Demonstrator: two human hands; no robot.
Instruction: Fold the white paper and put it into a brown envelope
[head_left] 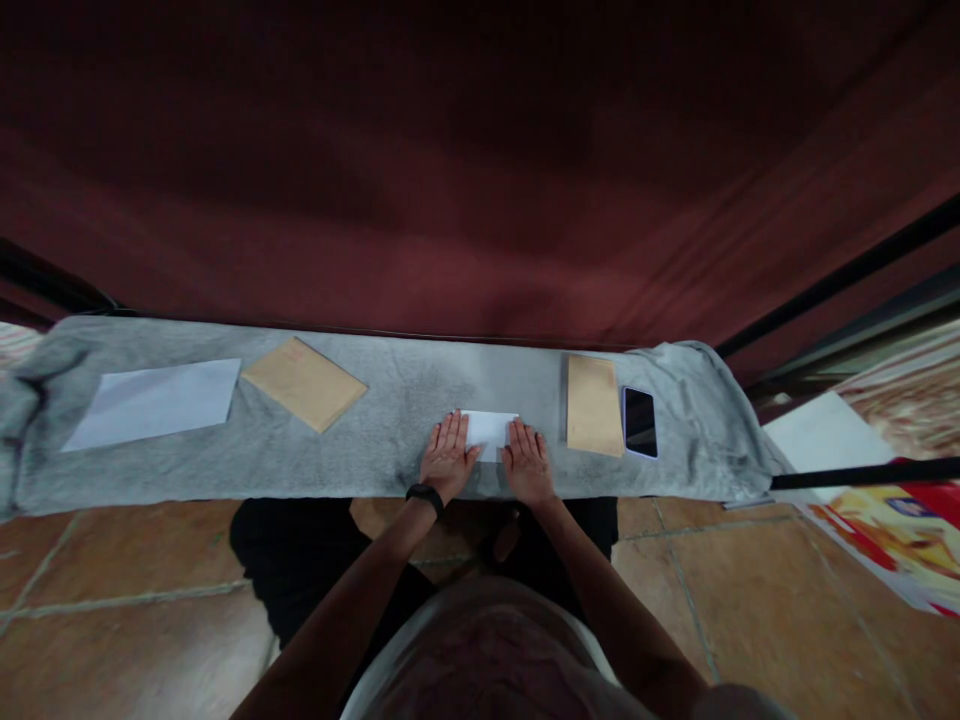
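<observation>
A small white piece of paper point(489, 432), perhaps folded, lies near the front edge of the cloth-covered table. My left hand point(448, 455) presses flat on its left side, fingers stretched forward; a black band circles that wrist. On the paper's right side rests my right hand point(528, 460), also flat with fingers extended. The palms hide the paper's side edges. Neither hand grips anything.
Grey cloth point(405, 390) covers the narrow table. Leftward lie a large white sheet point(157, 400) and a tan envelope point(306, 384). Another tan envelope point(592, 405) and a phone point(640, 422) lie to the right. A dark red surface point(480, 250) rises behind.
</observation>
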